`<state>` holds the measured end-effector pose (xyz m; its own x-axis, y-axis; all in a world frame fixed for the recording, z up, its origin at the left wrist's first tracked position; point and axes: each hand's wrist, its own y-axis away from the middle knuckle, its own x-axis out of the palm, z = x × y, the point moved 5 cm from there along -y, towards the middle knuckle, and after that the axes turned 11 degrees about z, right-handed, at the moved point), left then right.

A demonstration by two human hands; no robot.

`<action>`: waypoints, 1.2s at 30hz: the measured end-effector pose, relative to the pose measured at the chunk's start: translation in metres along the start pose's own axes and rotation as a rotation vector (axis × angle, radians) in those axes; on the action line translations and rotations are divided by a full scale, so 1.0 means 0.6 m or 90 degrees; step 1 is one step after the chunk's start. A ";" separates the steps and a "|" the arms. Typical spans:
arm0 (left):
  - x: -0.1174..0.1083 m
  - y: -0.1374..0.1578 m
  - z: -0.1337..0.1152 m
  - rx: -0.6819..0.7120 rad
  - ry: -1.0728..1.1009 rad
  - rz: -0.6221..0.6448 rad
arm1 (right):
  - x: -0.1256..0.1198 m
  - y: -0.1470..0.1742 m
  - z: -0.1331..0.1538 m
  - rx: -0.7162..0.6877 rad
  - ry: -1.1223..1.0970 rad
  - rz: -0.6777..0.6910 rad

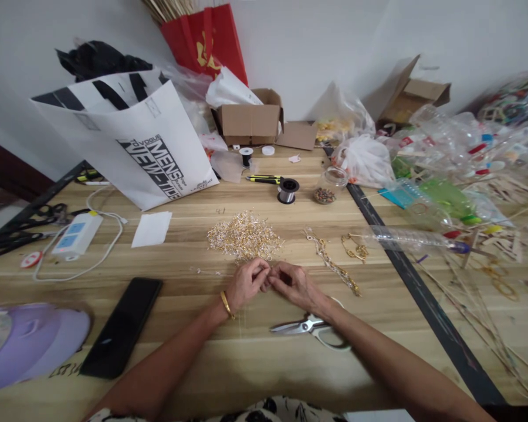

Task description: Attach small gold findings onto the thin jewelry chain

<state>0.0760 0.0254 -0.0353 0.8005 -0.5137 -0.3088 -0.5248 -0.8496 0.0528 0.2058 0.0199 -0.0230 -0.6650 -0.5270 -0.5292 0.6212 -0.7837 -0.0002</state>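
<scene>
My left hand (247, 282), with a gold bracelet (227, 305) at the wrist, is closed in a pinch. A thin pale thread (242, 322) hangs below it. My right hand (294, 283) is also pinched, its fingertips meeting the left ones; what lies between them is too small to make out. Just beyond both hands spreads a pile of gold and clear beads (244, 234). A thin strand with a few clear beads (206, 272) lies left of my left hand. Scissors (308, 326) rest partly under my right forearm. Beaded chains (334, 264) lie to the right.
A wire spool (287, 191), a utility knife (264, 179) and a bead jar (326, 190) stand farther back. At left are a phone (122, 328), a power strip (77, 234) and a white bag (136, 140). Plastic bottles (449, 193) crowd the right side.
</scene>
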 end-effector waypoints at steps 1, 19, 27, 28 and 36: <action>-0.001 0.000 0.000 -0.001 -0.004 -0.004 | 0.001 0.000 0.000 0.002 0.002 0.003; -0.001 0.001 -0.004 -0.017 -0.009 -0.010 | 0.003 0.002 -0.003 0.012 0.009 -0.012; 0.000 -0.001 0.000 0.001 0.025 -0.008 | 0.002 0.000 -0.007 -0.008 0.001 -0.002; 0.000 -0.001 0.001 -0.001 0.031 -0.008 | 0.001 0.000 -0.007 -0.008 -0.001 -0.004; 0.000 0.000 0.004 -0.018 0.051 -0.003 | -0.002 0.001 -0.003 0.010 -0.014 -0.017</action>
<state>0.0755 0.0257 -0.0378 0.8240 -0.5168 -0.2321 -0.5136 -0.8544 0.0789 0.2076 0.0209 -0.0239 -0.6902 -0.5135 -0.5099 0.5973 -0.8020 -0.0008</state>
